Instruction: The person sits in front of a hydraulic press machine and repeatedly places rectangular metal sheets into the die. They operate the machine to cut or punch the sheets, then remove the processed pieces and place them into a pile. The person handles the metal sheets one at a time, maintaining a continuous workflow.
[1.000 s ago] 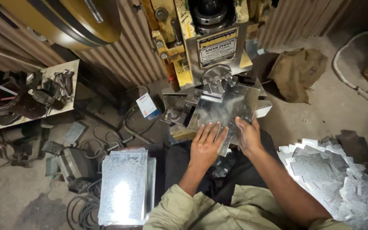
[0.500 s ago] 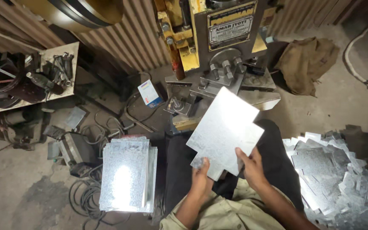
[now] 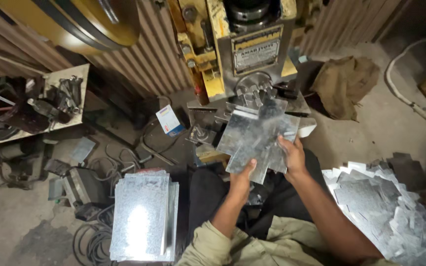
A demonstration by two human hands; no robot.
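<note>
We grip a notched galvanised sheet (image 3: pixel 257 138) with both hands: our left hand (image 3: pixel 242 178) pinches its near edge, our right hand (image 3: pixel 292 156) its right edge. Its long axis tilts away toward the yellow press (image 3: pixel 242 54) just ahead.

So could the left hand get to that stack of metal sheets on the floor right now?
Probably yes, but not while it is busy. The left hand is gripping the notched sheet together with the right hand. The stack lies low on the left side, with nothing visible between, so it would have to let go first.
</note>
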